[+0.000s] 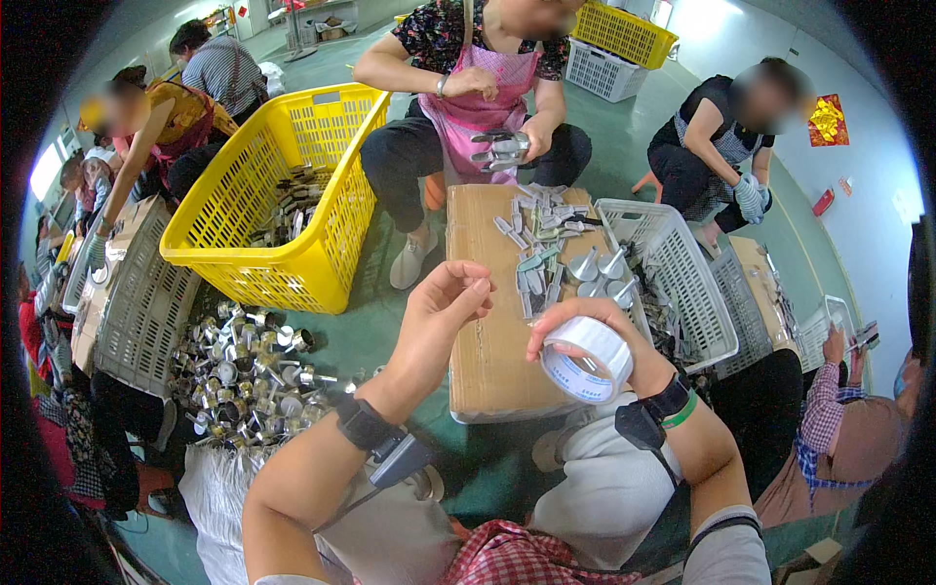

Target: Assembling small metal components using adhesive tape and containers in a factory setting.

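Observation:
My right hand is closed around a roll of white tape, held above the near right part of a cardboard-covered work surface. My left hand hovers over that surface's left edge, thumb and fingertips pinched together. Whatever is between them, if anything, is too small to make out. Small grey and silver flat metal pieces lie scattered toward the far side. Several round silver discs with stems stand just beyond my right hand.
A yellow basket holding metal parts stands at left, near a floor pile of stemmed metal parts. A white crate sits against the work surface's right side. Opposite me, a person in a pink apron holds metal pieces. Other people sit around.

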Motion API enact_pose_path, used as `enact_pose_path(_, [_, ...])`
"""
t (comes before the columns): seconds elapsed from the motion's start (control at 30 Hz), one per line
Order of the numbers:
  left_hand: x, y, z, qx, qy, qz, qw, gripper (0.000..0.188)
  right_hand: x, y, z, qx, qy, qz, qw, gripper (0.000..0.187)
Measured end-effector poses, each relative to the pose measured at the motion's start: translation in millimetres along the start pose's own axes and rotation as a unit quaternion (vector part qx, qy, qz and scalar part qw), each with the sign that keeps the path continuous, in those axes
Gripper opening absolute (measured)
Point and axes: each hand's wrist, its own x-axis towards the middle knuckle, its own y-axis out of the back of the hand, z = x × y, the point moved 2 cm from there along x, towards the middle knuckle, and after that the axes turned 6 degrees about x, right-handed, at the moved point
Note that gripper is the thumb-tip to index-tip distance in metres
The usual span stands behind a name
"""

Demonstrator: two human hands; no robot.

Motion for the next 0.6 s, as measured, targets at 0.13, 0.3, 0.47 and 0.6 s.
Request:
enact_pose_path(0.13, [-1, -1, 2, 0.003, 0.002, 0.006, 1.0, 0.011, 1, 1, 2, -0.018, 0.014, -0.008, 1.0, 0.025])
enact_pose_path(0.3, [-2, 0, -1, 0.013, 0.022, 0.001, 1.0, 0.011, 1, 3, 2, 0.02, 0.043, 0.005, 0.999, 0.027])
enact_pose_path(0.47, [-5, -2, -2, 0.015, 0.083, 0.005, 0.996, 0.009, 2, 13, 14, 0.174, 0.029, 0.033, 0.984, 0.028])
enact_pose_path(0.6, [-7, -3, -5, -0.014, 0.152, 0.014, 0.988, 0.013, 2, 14, 16, 0.222, 0.008, 0.058, 0.973, 0.027])
